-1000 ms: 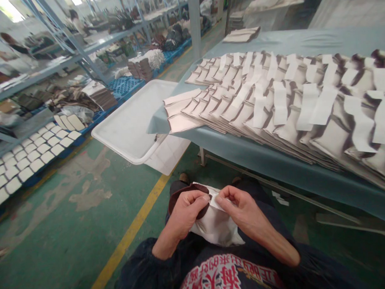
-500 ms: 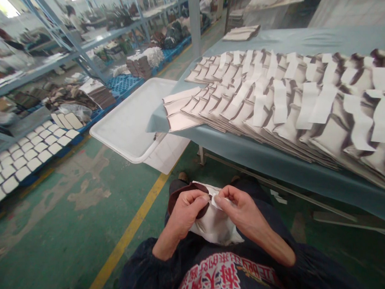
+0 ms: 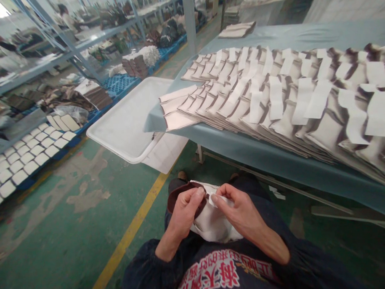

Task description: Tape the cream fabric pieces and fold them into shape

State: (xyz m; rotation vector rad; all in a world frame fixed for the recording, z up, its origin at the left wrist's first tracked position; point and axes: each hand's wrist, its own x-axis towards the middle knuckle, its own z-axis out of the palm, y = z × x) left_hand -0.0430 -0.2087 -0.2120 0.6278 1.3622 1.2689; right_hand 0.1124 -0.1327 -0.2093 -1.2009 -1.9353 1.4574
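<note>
On my lap lies a cream-white piece of fabric or leather [image 3: 210, 222] with a curved dark brown piece [image 3: 176, 195] at its left side. My left hand [image 3: 183, 212] pinches the edge of the brown piece between thumb and index finger. My right hand [image 3: 242, 210] has its thumb and fingers pressed together on a small white strip [image 3: 224, 200] above the cream piece. A short dark bit shows in the narrow gap between the two hands. Whether the brown and cream pieces are joined is hidden under my fingers.
In front stands a table with a blue-grey cover [image 3: 224, 145], bearing overlapping rows of cream pieces [image 3: 218, 103] with white paper strips. A white plastic tub [image 3: 122, 126] stands to its left. Shelving and a blue pallet [image 3: 117, 83] are farther left, with people beyond.
My left thumb has moved a little up and left along the brown edge, widening the gap between my hands. The right hand still pinches the white strip. The camera view has shifted slightly.
</note>
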